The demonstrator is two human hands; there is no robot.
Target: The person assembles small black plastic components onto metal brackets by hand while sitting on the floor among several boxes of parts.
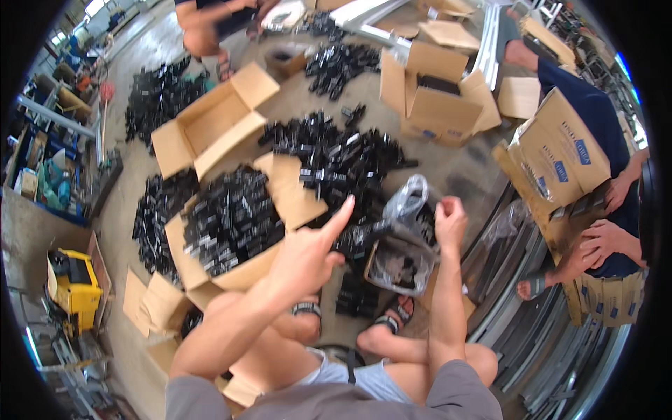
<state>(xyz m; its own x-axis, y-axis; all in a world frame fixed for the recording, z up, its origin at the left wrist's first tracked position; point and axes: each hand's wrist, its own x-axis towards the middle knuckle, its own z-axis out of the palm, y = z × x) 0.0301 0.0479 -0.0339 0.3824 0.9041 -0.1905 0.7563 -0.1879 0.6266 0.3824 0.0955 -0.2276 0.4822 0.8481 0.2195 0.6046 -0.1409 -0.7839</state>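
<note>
Workshop with a bare concrete floor (pixel 122 217); a yellow machine (pixel 73 283) to the left, long metal profiles (pixel 518 343) on the right. Far left, we see an empty open carton (pixel 217 119) among heaps of black parts. We sit before the middle heap (pixel 343 154) of small black pieces. Our left hand (pixel 308 255) is raised, index finger stretched toward that heap, the other fingers curled in; we cannot tell whether they hold anything. The fingertip overlaps the heap's near side in our view, contact unclear. Left of this hand, an open carton (pixel 248 273) brims with black pieces. Our right hand (pixel 450 215) has its fingertips drawn together; whether something is pinched there, we cannot tell. Just left of those fingers stands a clear plastic bag (pixel 406 199), dark contents showing through; nearer lies a small plastic-lined box (pixel 395 285). Far right, a co-worker (pixel 619 238) sits behind an upright carton (pixel 567 150).
</note>
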